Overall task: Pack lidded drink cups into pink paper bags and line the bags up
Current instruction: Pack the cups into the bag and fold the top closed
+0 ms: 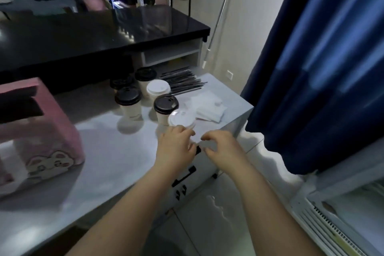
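Note:
Several lidded paper cups stand on the pale table (pixel 104 151): black-lidded ones (pixel 128 100) (pixel 165 108) and a white-lidded one (pixel 158 89). Nearest the table's right edge is another white-lidded cup (pixel 181 118). My left hand (pixel 176 147) is around the near side of that cup, fingers curled on its wall. My right hand (pixel 222 149) hovers just right of it with fingers curled, holding nothing that I can see. An open pink paper bag (pixel 41 137) with a cartoon animal stands at the left.
Black wrapped straws (pixel 182 81) and white napkins (pixel 209 108) lie at the table's far right. A black counter (pixel 93 35) rises behind the cups. A blue curtain (pixel 322 68) hangs at the right. Drawer handles (pixel 185 176) sit below the table edge.

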The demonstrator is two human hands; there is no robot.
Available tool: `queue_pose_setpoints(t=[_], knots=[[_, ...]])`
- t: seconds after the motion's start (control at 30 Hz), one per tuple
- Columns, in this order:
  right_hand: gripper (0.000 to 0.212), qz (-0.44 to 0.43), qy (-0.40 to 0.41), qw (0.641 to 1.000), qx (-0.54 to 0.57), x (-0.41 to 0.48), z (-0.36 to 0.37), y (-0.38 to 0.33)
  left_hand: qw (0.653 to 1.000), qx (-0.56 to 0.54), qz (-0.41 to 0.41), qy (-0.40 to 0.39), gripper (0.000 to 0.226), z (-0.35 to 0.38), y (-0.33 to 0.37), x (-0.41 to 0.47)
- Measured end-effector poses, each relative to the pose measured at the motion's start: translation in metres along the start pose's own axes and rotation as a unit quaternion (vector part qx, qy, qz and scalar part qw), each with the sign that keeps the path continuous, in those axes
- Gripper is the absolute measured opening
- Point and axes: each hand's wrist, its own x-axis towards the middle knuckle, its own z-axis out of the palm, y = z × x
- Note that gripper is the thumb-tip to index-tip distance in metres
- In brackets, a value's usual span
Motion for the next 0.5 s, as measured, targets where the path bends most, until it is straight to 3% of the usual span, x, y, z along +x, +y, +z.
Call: queue_pose_setpoints(t=[0.27,0.5], knots=[[0.029,0.002,-0.017,1.0,0.022,0.012,-0.024,0.121,0.995,0.014,-0.092,-0.048,0.04,0.077,0.079,0.034],[0.025,-0.006,0.008,0.996,0.092,0.055,-0.027,0.161,0.987,0.027,-0.141,-0.069,0.047,0.097,0.093,0.068]])
